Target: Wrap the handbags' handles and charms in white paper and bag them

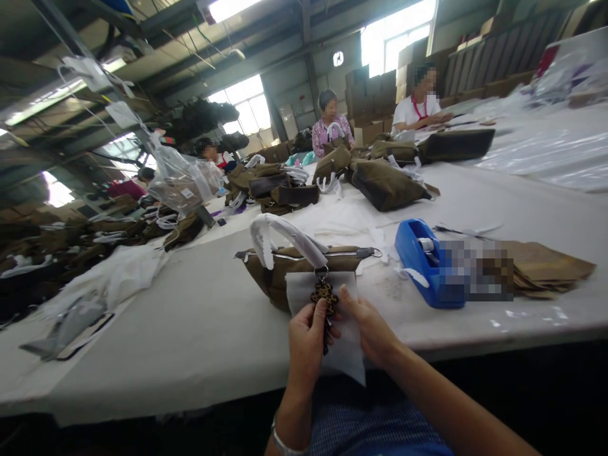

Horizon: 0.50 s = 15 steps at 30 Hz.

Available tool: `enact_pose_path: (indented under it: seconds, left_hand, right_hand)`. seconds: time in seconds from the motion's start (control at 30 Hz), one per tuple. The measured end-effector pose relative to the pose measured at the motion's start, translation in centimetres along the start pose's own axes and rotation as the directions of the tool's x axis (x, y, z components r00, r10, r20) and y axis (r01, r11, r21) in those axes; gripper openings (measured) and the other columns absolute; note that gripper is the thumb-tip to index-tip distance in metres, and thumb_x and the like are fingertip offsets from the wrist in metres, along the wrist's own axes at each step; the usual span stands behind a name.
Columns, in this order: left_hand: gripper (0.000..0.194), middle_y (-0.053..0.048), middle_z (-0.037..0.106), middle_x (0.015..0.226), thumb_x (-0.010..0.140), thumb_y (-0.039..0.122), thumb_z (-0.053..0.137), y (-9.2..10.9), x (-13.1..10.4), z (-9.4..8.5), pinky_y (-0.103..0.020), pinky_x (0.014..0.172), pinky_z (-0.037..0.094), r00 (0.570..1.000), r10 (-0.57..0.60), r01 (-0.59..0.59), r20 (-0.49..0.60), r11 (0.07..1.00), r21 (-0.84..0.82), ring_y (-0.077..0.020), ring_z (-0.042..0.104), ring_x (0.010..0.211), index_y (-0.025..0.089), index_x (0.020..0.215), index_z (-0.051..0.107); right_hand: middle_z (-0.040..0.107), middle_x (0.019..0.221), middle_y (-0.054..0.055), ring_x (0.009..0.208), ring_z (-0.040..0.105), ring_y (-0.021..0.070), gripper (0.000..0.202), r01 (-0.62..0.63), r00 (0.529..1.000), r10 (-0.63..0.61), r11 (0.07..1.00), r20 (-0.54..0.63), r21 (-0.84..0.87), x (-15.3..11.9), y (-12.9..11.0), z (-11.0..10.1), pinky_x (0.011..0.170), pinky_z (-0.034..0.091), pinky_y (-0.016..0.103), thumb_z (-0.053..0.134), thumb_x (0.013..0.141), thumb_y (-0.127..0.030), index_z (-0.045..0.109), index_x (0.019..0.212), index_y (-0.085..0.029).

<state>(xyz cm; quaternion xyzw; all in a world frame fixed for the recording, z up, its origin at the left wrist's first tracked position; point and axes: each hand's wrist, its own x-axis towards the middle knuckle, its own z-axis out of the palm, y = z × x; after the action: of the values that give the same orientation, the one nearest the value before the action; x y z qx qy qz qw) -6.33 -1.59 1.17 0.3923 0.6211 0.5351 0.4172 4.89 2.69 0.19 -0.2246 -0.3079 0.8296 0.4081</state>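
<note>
An olive-brown handbag [327, 259] with a silver zip lies on the table in front of me, its handles [285, 227] wrapped in white. From a ring at the handle base hangs a dark patterned charm [323, 295] with a tassel-like dark end. My left hand [306, 332] is closed on the charm, thumb across its front. A thin white sheet [350, 345] lies behind the charm, against the bag's side. My right hand [373, 326] grips the sheet's right edge, thumb raised beside the charm; its other fingers are partly hidden.
A blue tape dispenser [418, 263] stands to the right, beside a stack of brown paper [551, 269] and scissors [463, 232]. More olive bags [387, 183] are heaped at the back. Several people sit across the table [190, 316]. A pole with plastic bags [178, 177] rises at left.
</note>
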Motion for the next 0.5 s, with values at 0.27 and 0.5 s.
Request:
enact_pose_path:
  seconds: [0.27, 0.5]
  left_hand:
    - [0.046, -0.006, 0.073, 0.072, 0.092, 0.06, 0.058, -0.3, -0.7, -2.1, -0.026, 0.065, 0.05, 0.978, 0.204, -0.183, -0.042, 0.937, 0.299, -0.0199, 0.067, 0.069, 0.019, 0.079, 0.073]
    - [0.056, -0.012, 0.074, 0.11, 0.085, 0.067, 0.064, -0.6, 0.3, -6.5, -0.036, 0.092, 0.054, 0.962, 0.075, -0.057, -0.261, 0.996, 0.073, -0.0275, 0.069, 0.104, 0.019, 0.113, 0.07]
  right_hand:
    - [0.072, 0.072, 0.003, 0.062, 0.066, 0.0154, 0.039, 0.017, 0.986, -0.032, 0.996, -0.166, -0.091, 0.0, -0.2, 0.6, 0.064, 0.057, 0.027, 0.09, 0.068, -0.043, 0.074, 0.085, -0.012]
    - [0.078, 0.108, 0.013, 0.102, 0.074, 0.0299, 0.052, -0.052, 0.983, 0.039, 0.996, -0.182, -0.068, -0.2, -1.7, 1.0, 0.094, 0.059, 0.041, 0.089, 0.07, -0.042, 0.076, 0.111, -0.013]
